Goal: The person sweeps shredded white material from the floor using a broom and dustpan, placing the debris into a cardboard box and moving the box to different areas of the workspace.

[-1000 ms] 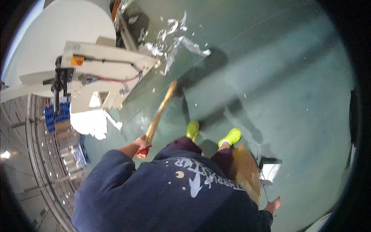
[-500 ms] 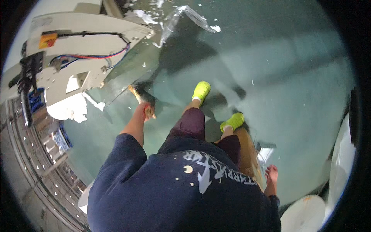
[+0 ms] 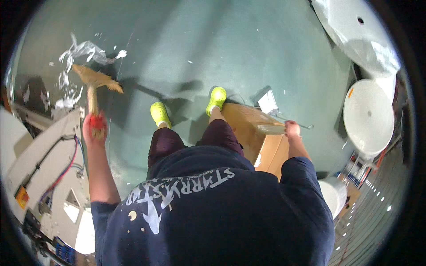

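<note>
My left hand (image 3: 95, 127) is closed round the handle of a straw broom (image 3: 95, 79), out to the left. The broom's fanned bristles are beside torn clear plastic and white scraps (image 3: 86, 49) on the floor. My right hand (image 3: 292, 128), fingers curled, grips the thin handle of a dustpan (image 3: 267, 102). The pan looks pale and sits low, beyond the cardboard box; the handle's bent end sticks out to the right of my hand. Part of the grip is hidden by my fingers.
A cardboard box (image 3: 273, 153) stands close against my right leg. A pale machine panel (image 3: 57, 177) with cables is at the left. White round tubs (image 3: 368, 117) stand at the right, below a large plastic-wrapped white piece (image 3: 355, 26). Small scraps dot the green floor (image 3: 222, 48).
My view has swung round to the left. The broom has moved outward to the left, close to the plastic scraps, with my left arm stretched. My right hand and the dustpan have come farther forward.
</note>
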`<action>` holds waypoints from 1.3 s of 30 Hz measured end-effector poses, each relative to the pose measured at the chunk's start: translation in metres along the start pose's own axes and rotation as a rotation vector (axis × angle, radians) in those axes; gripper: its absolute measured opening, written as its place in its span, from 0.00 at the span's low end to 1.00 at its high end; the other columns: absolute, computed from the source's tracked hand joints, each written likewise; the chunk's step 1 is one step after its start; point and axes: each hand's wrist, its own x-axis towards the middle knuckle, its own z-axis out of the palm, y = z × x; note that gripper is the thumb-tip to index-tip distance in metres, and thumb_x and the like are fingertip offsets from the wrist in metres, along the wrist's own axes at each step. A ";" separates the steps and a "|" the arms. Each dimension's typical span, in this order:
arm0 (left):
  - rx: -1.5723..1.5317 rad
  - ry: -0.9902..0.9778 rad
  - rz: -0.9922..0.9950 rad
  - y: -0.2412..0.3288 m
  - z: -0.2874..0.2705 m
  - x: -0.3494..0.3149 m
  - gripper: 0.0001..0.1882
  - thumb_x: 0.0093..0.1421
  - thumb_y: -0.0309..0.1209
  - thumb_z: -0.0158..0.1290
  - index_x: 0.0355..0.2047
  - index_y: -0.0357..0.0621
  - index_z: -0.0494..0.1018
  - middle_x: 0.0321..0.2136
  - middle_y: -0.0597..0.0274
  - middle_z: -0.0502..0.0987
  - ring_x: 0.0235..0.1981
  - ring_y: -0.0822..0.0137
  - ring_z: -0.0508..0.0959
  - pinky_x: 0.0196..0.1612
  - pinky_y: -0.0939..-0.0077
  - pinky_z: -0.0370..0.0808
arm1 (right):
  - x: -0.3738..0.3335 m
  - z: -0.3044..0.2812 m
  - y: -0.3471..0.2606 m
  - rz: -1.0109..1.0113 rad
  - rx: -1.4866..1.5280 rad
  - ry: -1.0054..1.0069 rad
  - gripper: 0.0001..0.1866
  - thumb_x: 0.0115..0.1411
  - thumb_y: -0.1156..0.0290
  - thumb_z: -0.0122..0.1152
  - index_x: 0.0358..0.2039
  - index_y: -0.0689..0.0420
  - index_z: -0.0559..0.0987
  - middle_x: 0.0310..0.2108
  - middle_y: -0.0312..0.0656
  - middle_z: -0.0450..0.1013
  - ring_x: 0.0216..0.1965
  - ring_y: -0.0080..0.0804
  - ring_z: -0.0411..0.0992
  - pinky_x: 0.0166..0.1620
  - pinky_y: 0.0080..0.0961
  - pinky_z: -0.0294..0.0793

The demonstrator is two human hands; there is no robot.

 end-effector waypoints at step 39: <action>1.370 0.086 -0.211 -0.185 0.232 -0.006 0.38 0.46 0.22 0.46 0.55 0.54 0.41 0.28 0.55 0.68 0.17 0.65 0.72 0.15 0.73 0.69 | 0.233 -0.058 0.201 0.447 1.181 0.087 0.32 0.46 0.49 0.49 0.48 0.54 0.60 0.49 0.39 0.57 0.46 0.35 0.57 0.43 0.37 0.58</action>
